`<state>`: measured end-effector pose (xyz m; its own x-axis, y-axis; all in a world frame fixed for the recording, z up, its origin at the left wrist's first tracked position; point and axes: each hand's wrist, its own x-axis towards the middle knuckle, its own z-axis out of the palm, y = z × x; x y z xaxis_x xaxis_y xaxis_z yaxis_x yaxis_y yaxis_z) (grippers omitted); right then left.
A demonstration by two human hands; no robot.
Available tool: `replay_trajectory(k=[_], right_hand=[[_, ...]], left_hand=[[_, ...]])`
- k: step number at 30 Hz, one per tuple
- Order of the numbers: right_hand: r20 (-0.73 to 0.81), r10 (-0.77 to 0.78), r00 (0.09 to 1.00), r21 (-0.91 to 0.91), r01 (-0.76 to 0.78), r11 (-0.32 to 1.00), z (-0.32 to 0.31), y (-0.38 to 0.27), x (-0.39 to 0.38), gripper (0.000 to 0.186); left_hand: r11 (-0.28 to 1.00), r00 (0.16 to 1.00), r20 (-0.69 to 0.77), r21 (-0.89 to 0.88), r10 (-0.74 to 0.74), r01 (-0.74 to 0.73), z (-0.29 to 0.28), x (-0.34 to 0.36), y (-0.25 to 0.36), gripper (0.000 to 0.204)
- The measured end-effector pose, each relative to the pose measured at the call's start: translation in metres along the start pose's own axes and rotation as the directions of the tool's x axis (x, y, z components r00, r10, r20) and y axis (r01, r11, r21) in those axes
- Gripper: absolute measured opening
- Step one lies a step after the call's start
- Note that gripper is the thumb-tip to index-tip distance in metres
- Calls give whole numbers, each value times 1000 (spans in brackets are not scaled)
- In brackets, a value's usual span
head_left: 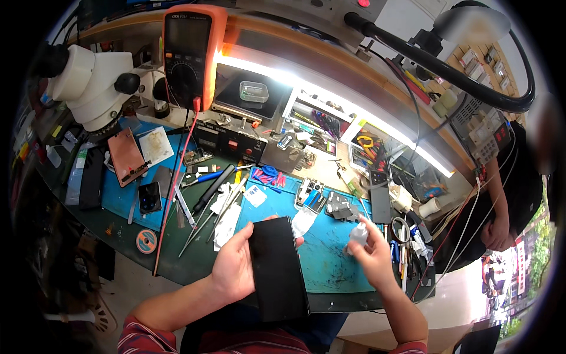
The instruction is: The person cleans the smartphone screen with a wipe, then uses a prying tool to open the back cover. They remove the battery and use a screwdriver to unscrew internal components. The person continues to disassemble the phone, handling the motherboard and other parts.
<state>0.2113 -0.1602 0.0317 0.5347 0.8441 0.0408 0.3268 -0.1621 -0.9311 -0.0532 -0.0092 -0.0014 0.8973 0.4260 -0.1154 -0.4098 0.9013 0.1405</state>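
Down at six o'clock, the black phone (278, 268) stands tall in front of the body, its dark face up, and the left hand (233, 265) has it clamped firmly, palm and thumb on the left edge, fingertips peeking round the right edge! Across at half past four, the right hand (374, 253) is mostly closed too, thumb and fingers pinched on a small white bottle (358, 235), held over the blue mat (321, 274). Phone and bottle are well apart.

Now to the surface: scuffed and specked, that mat, with grey metal pieces (342, 206) at four o'clock, just beyond the bottle. White paper (227, 227) lies crumpled toward half past seven, a solder spool (146, 242) sits at eight, and a smaller phone (150, 197) rests near nine. Pens and tools crowd round a ring-shaped roll (401, 229) at four.

Out to the room! A white microscope (97, 82) looms at ten o'clock, an orange multimeter (213, 56) stands at eleven, and a bright strip light (330, 101) slants across one. Over at three, another person (469, 215) in dark clothes is beside the bench, hands together, with daylight pouring in below at four.
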Motion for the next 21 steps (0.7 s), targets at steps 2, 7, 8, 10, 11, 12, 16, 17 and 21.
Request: replay_trajectory(k=[2,7,8,10,11,12,16,17,21], right_hand=[[46,-202,978,-279,207,938,6,-16,-13,57],[212,-665,717,-579,640,505,24,-45,10,49],[285,-721,632,-626,692,359,28,-48,14,47],[327,-735,594,-646,708,286,34,-50,17,48],[347,-734,584,-654,711,257,36,-51,18,49],[365,-732,576,-666,711,228,36,-52,19,50],[412,-727,550,-706,697,127,36,-56,19,45],[421,-724,546,-707,697,115,36,-57,19,44],[447,-712,541,-709,700,87,34,-61,14,39]], left_hand=[[998,1000,-4,67,-4,4,1,0,-2,53],[997,1000,-14,77,-2,3,4,5,-9,55],[997,1000,-8,77,-8,9,3,6,-9,55],[997,1000,1,74,-3,3,2,6,-10,55],[997,1000,5,73,-1,1,1,6,-10,55],[998,1000,6,67,-7,7,1,6,-10,55],[998,1000,16,56,-20,19,0,7,-9,55],[998,1000,19,56,-20,19,0,7,-9,55],[998,1000,13,67,-16,15,-1,7,-9,55]])
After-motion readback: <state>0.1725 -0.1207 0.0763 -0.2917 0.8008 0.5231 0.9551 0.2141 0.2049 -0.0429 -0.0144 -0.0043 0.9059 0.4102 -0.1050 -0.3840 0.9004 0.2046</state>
